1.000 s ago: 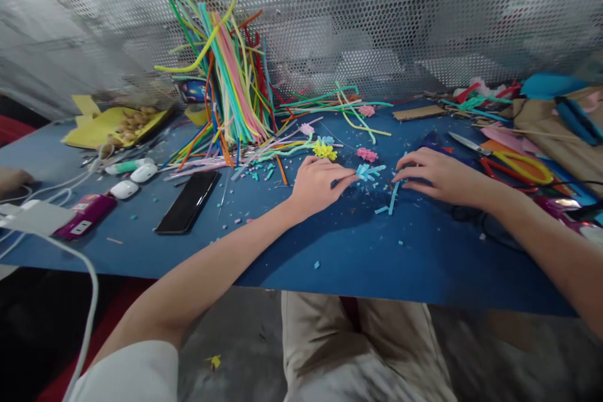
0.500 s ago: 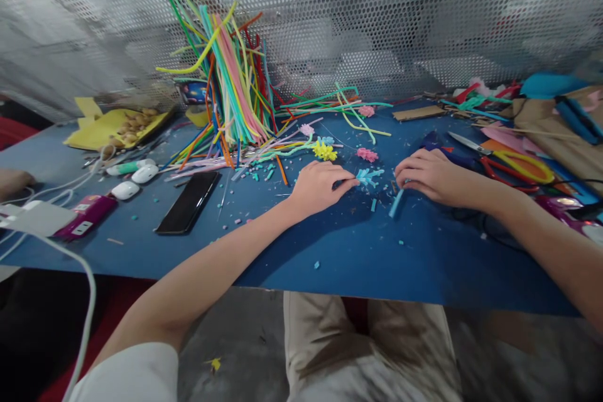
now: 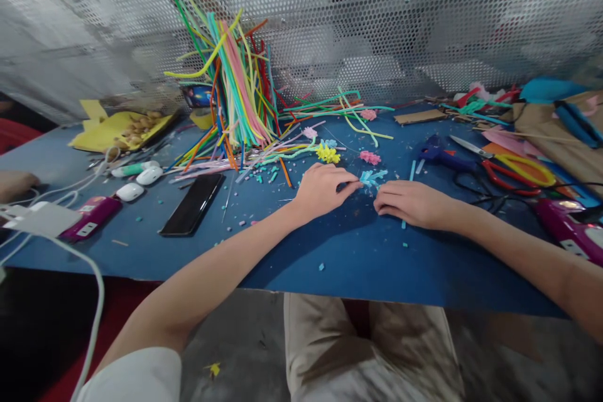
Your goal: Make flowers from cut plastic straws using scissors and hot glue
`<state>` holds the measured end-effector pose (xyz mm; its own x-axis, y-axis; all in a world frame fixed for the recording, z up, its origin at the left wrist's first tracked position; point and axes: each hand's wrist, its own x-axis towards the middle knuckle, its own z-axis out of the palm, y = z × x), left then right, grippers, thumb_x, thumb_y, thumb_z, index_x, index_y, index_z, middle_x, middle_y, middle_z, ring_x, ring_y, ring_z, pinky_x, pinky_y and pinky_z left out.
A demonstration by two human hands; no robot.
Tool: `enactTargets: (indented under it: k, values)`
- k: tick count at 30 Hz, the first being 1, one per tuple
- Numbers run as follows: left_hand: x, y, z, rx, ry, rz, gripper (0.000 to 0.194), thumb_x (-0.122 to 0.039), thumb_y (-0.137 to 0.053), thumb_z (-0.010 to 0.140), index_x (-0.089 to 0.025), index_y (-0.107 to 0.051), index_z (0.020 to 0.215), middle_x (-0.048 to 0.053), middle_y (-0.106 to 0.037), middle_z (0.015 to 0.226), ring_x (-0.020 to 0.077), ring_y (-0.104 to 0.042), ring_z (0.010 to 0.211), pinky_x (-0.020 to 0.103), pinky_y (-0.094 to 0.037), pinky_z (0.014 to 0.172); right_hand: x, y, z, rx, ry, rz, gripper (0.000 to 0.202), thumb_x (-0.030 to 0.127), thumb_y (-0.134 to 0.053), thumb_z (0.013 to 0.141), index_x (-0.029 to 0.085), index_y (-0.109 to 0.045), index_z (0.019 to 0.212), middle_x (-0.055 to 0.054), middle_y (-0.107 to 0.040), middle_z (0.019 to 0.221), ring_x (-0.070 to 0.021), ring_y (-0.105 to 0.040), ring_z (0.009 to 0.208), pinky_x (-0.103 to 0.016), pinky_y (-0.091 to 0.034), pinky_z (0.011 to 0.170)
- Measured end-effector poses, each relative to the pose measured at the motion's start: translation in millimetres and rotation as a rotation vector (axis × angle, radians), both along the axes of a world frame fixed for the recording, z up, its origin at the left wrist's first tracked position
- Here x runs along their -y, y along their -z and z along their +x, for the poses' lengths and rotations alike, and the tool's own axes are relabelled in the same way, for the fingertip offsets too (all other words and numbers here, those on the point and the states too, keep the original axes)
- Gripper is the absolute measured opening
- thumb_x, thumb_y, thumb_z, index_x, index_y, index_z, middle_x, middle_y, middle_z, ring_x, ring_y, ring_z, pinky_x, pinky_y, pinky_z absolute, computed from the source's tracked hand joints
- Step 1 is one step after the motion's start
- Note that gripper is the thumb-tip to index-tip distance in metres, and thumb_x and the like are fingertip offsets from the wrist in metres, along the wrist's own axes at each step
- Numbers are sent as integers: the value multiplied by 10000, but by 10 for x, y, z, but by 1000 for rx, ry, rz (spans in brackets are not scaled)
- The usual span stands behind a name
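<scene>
My left hand (image 3: 325,190) pinches the near-left end of a light blue spiky flower-like piece (image 3: 372,177) between thumb and fingertips, just over the table. Just right of it is my right hand (image 3: 407,202), palm down with fingers curled together; whatever the fingertips hold, if anything, is hidden. A thin light blue stick (image 3: 412,171) passes under the right hand, and its near end shows below the hand. Behind the hands lie a yellow spiky piece (image 3: 327,154), a pink one (image 3: 370,157) and a pale pink one (image 3: 309,132).
Behind on the left stands a bundle of coloured pipe cleaners (image 3: 235,88). A black phone (image 3: 192,204) and purple power strip (image 3: 92,218) lie left. On the right are a blue glue gun (image 3: 443,154), scissors (image 3: 511,173) and cables. Another person's hand (image 3: 16,187) shows far left.
My right hand has moved left and nearer me, closer to the blue piece. The blue stick, earlier by its fingertips, now lies under the hand. My left hand keeps its pinch.
</scene>
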<state>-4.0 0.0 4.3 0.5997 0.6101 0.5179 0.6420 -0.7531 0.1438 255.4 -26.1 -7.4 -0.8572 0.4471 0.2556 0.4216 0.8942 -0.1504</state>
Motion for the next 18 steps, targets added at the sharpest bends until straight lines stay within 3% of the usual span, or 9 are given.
enactTargets:
  k: [4, 10, 14, 18]
  values:
    - [-8, -2, -4, -10, -5, -5, 305, -462, -544, 976, -258, -752, 885, -9, -759, 856, 144, -669, 810, 304, -396, 756, 46, -93, 17, -54, 18, -11, 180, 240, -427, 1005, 206, -595, 948, -72, -634, 951, -187, -581, 886, -334, -489, 822]
    - [-24, -1, -21, -20, 34, -23, 284, -457, -548, 975, -271, -757, 926, -13, -768, 894, 144, -679, 830, 298, -409, 751, 33, -306, 251, -354, 225, 89, 85, 238, -458, 985, 223, -534, 949, -87, -644, 1017, -213, -618, 960, -390, -502, 886]
    - [-27, 4, -25, -45, 51, -24, 274, -452, -549, 974, -284, -758, 916, -25, -766, 875, 143, -680, 827, 294, -416, 745, -35, -284, 420, -364, 381, 30, 124, 251, -429, 1002, 230, -549, 982, -41, -672, 893, -166, -651, 769, -318, -533, 732]
    - [-27, -2, -30, -43, 55, -16, 299, -450, -538, 974, -269, -759, 887, -14, -757, 831, 140, -680, 792, 288, -428, 732, -87, -233, 456, -319, 412, 10, 145, 258, -461, 997, 231, -593, 1051, -33, -712, 918, -156, -689, 785, -295, -549, 737]
